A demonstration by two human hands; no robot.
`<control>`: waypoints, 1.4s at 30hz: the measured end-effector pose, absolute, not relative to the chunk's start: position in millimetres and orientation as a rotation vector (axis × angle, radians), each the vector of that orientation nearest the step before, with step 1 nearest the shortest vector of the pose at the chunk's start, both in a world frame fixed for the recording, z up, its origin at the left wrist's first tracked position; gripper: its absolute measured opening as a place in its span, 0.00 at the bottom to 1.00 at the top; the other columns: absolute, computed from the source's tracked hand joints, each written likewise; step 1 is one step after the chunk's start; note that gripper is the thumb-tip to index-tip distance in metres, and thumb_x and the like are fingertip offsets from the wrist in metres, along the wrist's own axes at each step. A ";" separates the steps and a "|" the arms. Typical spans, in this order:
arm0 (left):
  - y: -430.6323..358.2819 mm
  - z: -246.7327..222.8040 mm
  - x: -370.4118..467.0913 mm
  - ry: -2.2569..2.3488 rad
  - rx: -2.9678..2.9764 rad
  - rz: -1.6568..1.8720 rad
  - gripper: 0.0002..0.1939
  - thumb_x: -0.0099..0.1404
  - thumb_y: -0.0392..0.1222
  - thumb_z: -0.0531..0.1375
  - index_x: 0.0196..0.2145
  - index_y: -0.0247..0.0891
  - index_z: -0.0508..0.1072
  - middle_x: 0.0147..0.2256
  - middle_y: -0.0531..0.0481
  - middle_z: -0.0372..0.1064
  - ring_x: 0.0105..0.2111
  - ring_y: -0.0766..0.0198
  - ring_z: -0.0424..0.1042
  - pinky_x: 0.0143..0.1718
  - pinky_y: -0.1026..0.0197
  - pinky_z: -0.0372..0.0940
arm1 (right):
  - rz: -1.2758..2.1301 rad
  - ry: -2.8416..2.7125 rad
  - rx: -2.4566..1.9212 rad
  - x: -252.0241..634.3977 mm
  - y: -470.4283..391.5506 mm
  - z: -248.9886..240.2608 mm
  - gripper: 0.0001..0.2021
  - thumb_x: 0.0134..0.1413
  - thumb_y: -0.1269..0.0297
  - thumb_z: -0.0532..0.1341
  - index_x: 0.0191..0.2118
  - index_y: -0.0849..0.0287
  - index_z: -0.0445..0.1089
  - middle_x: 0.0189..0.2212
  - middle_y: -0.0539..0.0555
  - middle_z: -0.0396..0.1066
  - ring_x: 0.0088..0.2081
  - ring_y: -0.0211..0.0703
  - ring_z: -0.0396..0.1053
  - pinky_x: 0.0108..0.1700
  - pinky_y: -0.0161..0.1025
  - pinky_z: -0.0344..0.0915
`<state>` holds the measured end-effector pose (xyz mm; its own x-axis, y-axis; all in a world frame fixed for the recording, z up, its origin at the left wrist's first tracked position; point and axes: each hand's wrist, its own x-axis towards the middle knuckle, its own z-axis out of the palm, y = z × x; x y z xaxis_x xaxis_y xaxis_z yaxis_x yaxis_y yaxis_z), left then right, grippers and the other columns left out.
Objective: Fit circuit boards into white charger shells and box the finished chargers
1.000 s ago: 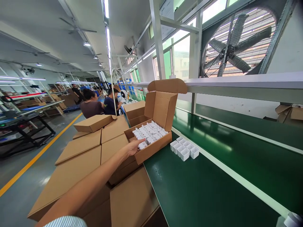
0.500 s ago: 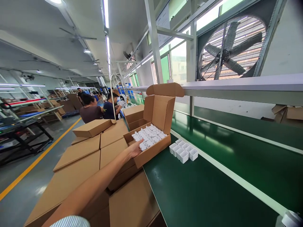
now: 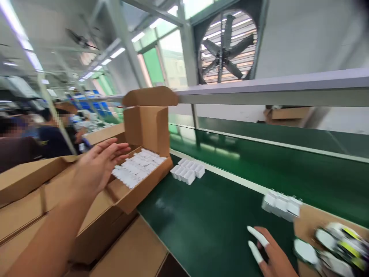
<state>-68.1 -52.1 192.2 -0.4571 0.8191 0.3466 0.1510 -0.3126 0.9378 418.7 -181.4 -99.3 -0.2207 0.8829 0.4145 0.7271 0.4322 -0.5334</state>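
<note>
My left hand (image 3: 98, 165) is raised at the left rim of an open cardboard box (image 3: 150, 188), fingers stretched out and holding nothing. Inside the box lie rows of small white parts (image 3: 138, 169), blurred by motion. Low in the view, my right hand (image 3: 271, 254) hovers over the green work surface, white covers on two fingertips, the fingers apart with nothing between them. Close to its right is a piece of cardboard (image 3: 305, 219) bearing round white parts (image 3: 307, 252) and yellow-and-white items, smeared. Above that hand, small white open boxes (image 3: 281, 204) stand in a row.
More white open boxes (image 3: 187, 171) are grouped on the green surface (image 3: 201, 219) beside the cardboard box. Stacked cartons (image 3: 23, 213) fill the left side. A long shelf (image 3: 259, 88) crosses behind, below a large wall fan (image 3: 226, 50). Two people (image 3: 54, 134) sit at far left.
The view has swung right. My left hand has lifted off the white parts in the box and opened. My right hand, the cardboard with round parts and another row of white boxes have come into view.
</note>
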 end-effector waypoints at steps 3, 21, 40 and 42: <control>-52.5 169.4 7.5 1.454 1.694 1.327 0.21 0.58 0.60 0.69 0.47 0.51 0.78 0.42 0.52 0.80 0.47 0.48 0.78 0.50 0.48 0.76 | 0.191 -2.050 -1.316 405.8 -189.9 -74.5 0.20 0.67 0.73 0.53 0.61 0.54 0.63 0.50 0.60 0.74 0.47 0.48 0.74 0.52 0.48 0.72; -17.5 54.9 401.7 0.862 2.730 -0.310 0.43 0.45 0.54 0.77 0.58 0.49 0.72 0.57 0.46 0.74 0.56 0.41 0.74 0.53 0.47 0.70 | 0.217 -2.203 -1.465 406.0 -195.5 -59.9 0.10 0.65 0.70 0.58 0.50 0.56 0.70 0.44 0.56 0.74 0.45 0.46 0.71 0.55 0.42 0.62; -29.2 81.9 186.6 0.839 2.564 -0.496 0.29 0.49 0.40 0.72 0.50 0.54 0.79 0.53 0.51 0.77 0.55 0.42 0.70 0.47 0.51 0.68 | 0.058 -2.195 -1.279 410.5 -191.3 -62.0 0.15 0.69 0.74 0.53 0.57 0.58 0.67 0.39 0.57 0.72 0.37 0.46 0.68 0.42 0.44 0.66; -33.5 79.4 173.8 0.866 2.536 -0.429 0.35 0.50 0.46 0.73 0.57 0.57 0.74 0.63 0.48 0.67 0.62 0.39 0.64 0.50 0.48 0.68 | 0.041 -2.177 -1.262 410.7 -192.0 -60.5 0.17 0.69 0.75 0.51 0.59 0.58 0.65 0.40 0.57 0.73 0.37 0.47 0.69 0.41 0.44 0.67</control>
<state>173.8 -33.5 79.4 0.7578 0.5040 -0.4143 0.6350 -0.7155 0.2911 410.7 -192.0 -60.5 -0.3554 0.7951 0.4915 0.7759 0.5441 -0.3191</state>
